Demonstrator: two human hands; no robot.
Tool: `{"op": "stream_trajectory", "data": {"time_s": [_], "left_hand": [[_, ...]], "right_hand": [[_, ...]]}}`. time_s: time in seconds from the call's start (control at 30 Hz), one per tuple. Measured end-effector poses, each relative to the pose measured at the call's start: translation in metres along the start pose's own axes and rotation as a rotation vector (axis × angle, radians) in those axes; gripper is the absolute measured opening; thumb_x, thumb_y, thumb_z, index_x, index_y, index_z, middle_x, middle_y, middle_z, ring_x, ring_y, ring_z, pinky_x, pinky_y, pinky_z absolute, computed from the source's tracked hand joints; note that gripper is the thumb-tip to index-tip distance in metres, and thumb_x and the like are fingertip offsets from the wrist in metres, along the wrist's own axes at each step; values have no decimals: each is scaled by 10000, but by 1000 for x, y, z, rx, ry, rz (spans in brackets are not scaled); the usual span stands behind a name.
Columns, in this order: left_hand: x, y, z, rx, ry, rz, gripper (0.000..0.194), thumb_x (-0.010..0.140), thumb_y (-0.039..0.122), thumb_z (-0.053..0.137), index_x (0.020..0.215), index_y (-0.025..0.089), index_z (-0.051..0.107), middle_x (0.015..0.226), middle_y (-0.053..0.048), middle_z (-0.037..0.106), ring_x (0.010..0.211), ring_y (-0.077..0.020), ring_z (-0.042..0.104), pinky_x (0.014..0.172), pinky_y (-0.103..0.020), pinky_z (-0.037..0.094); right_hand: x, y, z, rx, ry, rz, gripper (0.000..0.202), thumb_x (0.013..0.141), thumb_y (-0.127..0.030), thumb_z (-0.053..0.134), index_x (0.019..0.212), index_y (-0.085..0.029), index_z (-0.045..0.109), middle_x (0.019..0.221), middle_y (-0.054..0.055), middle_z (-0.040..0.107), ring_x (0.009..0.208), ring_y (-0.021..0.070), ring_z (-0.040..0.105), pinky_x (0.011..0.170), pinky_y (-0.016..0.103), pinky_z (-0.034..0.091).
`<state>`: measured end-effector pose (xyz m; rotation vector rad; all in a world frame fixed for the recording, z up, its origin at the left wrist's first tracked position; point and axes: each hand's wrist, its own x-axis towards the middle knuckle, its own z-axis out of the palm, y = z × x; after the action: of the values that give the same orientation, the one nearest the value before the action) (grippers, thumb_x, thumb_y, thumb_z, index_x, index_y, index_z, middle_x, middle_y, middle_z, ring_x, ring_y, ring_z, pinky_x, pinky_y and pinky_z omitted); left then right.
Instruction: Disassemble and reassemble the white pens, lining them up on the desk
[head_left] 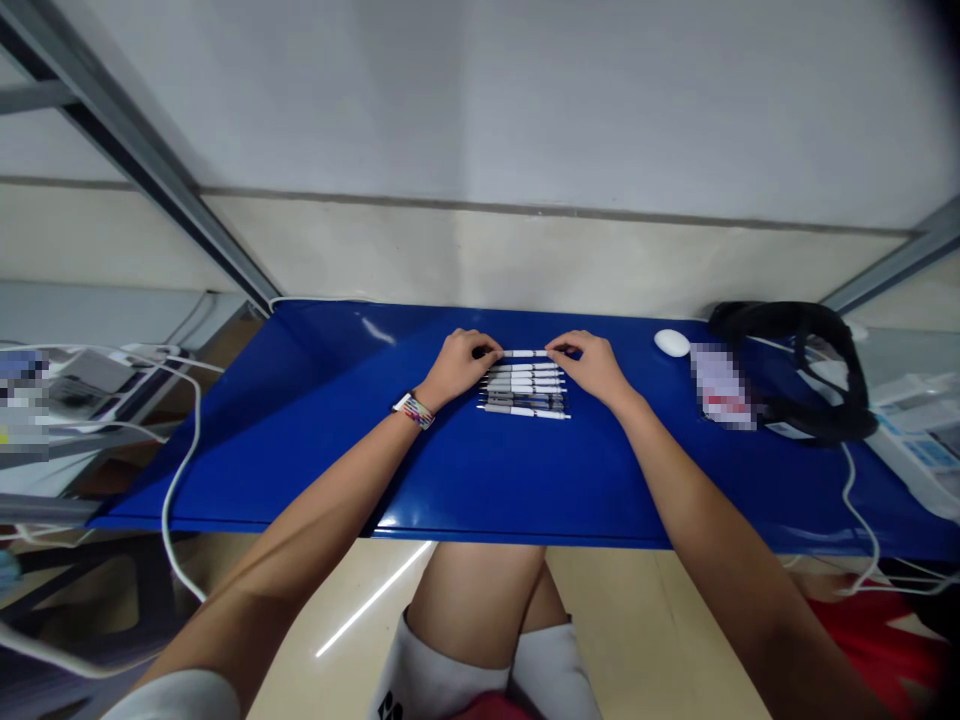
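Head view of a seated person at a blue desk [315,440] set against a pale wall. The left hand [459,365] and the right hand [592,365] reach forward to the middle of the desk, toward its far edge, and pinch between them the two ends of a single white pen [525,353], held level and crosswise; both hands are thus closed in a light fingertip grasp on that pen. The left wrist carries a multicoloured wristband [414,410]. Just beside the held pen, on the side nearer the person, lies a row of pens [525,390], parallel to one another and closely packed, their ends roughly aligned; the exact count is too small to read with confidence. Judged from this arrangement, the laying-out of pens is well advanced: several already lie in order, and the pen in hand sits at the far end of the row, not yet released. No loose pens show elsewhere on the desk. Toward the right end, well apart from the hands, rest a white mouse [672,342] and a black headset [795,370]; white cables [176,480] hang off the left edge.
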<state>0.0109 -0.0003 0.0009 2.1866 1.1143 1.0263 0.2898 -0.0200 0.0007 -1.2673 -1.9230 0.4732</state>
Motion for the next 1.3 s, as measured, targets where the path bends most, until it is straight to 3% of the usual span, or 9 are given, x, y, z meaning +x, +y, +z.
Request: {"op": "stream_trajectory", "data": {"time_s": [0.4,0.67,0.93,1.13,1.3], "left_hand": [[-1,0,1,75,-25,-7,149,872,218,669,843,248,812,980,-72,811,956,-282,680,1147,-543,358],[-1,2,1,52,-27,-10,173,908,251,646,859,249,812,986,-74,813,970,-290,681,1133,-541,371],[-12,18,15,-230,130,-144,224,1009,370,607,1018,238,788,1097,-76,788,1069,-275,685,1026,-432,478],[-9,26,15,-406,173,-237,227,1024,356,597,1008,221,780,1131,-80,782,1135,-274,687,1070,-417,469],[-14,28,12,-498,156,-262,255,1042,407,583,1048,233,768,1195,-68,769,1211,-265,665,1121,-389,449]], "right_hand": [[-3,4,-2,-63,-19,-60,159,953,-289,666,899,-282,815,959,56,782,937,278,685,947,491,525],[-7,-1,-1,-76,8,-26,154,942,-296,668,892,-280,813,964,68,776,967,292,677,979,510,528],[-13,-22,23,387,143,225,248,923,-438,700,1087,-288,810,1150,61,801,1126,306,721,1049,490,544],[-17,-35,24,442,178,294,300,926,-476,690,1120,-277,803,1161,71,798,1173,326,695,1079,501,517],[-31,-35,26,371,157,268,394,970,-509,643,1298,-320,754,1379,60,732,1354,339,620,1191,540,449]]}}
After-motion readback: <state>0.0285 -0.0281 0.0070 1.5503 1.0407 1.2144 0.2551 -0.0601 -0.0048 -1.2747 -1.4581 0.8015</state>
